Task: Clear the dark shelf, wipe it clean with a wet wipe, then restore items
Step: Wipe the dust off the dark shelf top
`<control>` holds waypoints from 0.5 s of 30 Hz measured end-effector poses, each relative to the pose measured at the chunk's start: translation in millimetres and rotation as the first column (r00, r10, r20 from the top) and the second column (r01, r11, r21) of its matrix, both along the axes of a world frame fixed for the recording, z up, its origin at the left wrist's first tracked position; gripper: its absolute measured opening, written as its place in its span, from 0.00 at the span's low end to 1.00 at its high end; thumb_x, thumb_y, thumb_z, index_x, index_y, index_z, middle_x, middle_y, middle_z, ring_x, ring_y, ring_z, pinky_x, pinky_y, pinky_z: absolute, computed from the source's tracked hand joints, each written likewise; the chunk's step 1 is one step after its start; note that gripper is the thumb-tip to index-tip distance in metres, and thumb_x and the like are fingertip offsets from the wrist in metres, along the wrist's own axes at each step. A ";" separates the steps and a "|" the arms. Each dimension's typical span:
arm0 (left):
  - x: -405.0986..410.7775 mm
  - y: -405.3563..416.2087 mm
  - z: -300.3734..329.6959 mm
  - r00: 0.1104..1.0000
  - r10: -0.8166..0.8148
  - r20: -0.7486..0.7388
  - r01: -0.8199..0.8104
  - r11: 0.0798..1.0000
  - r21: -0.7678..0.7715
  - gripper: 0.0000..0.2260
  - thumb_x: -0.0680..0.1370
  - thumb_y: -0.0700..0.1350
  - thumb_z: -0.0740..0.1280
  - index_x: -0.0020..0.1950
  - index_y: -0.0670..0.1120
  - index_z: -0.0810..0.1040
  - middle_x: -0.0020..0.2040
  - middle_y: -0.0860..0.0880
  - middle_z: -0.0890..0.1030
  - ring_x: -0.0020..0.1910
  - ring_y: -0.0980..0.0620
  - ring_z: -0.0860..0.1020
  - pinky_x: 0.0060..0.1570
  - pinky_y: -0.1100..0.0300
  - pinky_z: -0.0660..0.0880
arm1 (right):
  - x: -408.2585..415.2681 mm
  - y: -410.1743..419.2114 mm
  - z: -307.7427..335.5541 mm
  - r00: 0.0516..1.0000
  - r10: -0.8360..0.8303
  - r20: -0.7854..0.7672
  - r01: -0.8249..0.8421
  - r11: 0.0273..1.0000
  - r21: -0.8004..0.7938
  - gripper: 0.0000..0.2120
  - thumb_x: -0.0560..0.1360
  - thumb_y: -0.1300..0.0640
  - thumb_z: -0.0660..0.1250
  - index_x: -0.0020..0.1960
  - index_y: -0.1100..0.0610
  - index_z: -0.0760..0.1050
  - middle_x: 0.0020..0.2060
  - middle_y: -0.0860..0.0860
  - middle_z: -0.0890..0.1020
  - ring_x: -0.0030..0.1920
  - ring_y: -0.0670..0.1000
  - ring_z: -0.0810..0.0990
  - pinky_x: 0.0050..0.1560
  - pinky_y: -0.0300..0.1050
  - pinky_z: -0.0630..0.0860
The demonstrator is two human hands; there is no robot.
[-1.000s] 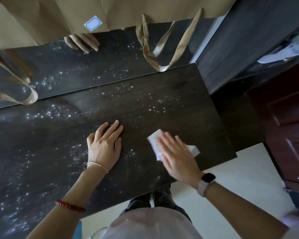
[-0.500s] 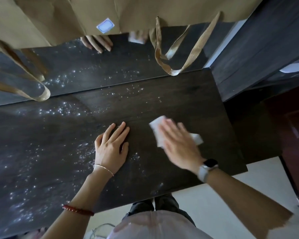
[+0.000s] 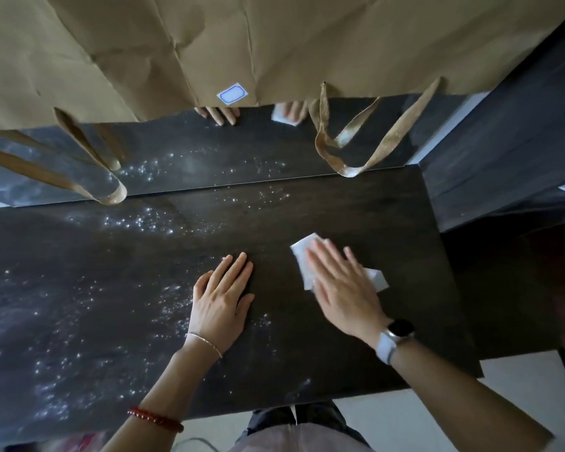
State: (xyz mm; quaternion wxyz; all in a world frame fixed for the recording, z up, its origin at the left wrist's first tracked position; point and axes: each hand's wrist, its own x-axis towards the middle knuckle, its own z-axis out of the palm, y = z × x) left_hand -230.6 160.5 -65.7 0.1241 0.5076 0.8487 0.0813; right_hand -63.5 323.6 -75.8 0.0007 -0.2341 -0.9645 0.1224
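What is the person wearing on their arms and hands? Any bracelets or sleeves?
The left hand has a thin, pale chain bracelet at the wrist, and a red bead bracelet further up the forearm. The right hand has a smartwatch with a dark, rounded face and a white strap. Both forearms are bare, with no sleeves showing, and no rings are visible on the fingers.

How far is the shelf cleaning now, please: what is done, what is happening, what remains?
Done: the dark shelf carries no items. In hand: the right hand presses the wet wipe flat near the right end; the left hand rests flat. Left: white specks cover the left part; items not restored.
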 end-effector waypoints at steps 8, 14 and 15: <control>-10.0 -3.6 14.9 0.988 0.147 0.049 -0.150 0.986 0.067 0.21 0.74 0.51 0.55 0.63 0.45 0.74 0.66 0.45 0.74 0.66 0.47 0.69 0.58 0.50 0.70 | -83.1 27.5 -2.8 0.868 -0.495 -0.048 0.493 0.869 -0.047 0.28 0.75 0.52 0.45 0.72 0.62 0.57 0.72 0.61 0.60 0.73 0.60 0.56 0.71 0.58 0.49; -56.3 -33.1 20.2 0.888 0.459 0.021 -0.460 0.888 0.000 0.21 0.76 0.47 0.63 0.69 0.43 0.68 0.71 0.42 0.65 0.71 0.41 0.62 0.64 0.41 0.62 | -144.9 -46.7 5.2 0.999 0.037 -0.008 -0.038 0.995 -0.098 0.29 0.75 0.52 0.41 0.74 0.58 0.51 0.75 0.55 0.53 0.75 0.53 0.48 0.71 0.51 0.37; -63.8 -37.1 21.1 0.873 0.488 0.017 -0.487 0.873 -0.025 0.22 0.77 0.47 0.63 0.70 0.43 0.66 0.73 0.43 0.63 0.72 0.42 0.58 0.66 0.42 0.59 | -136.2 -42.8 4.3 0.999 0.050 -0.001 -0.050 0.995 -0.089 0.29 0.74 0.52 0.40 0.74 0.59 0.53 0.74 0.56 0.55 0.74 0.53 0.51 0.71 0.51 0.39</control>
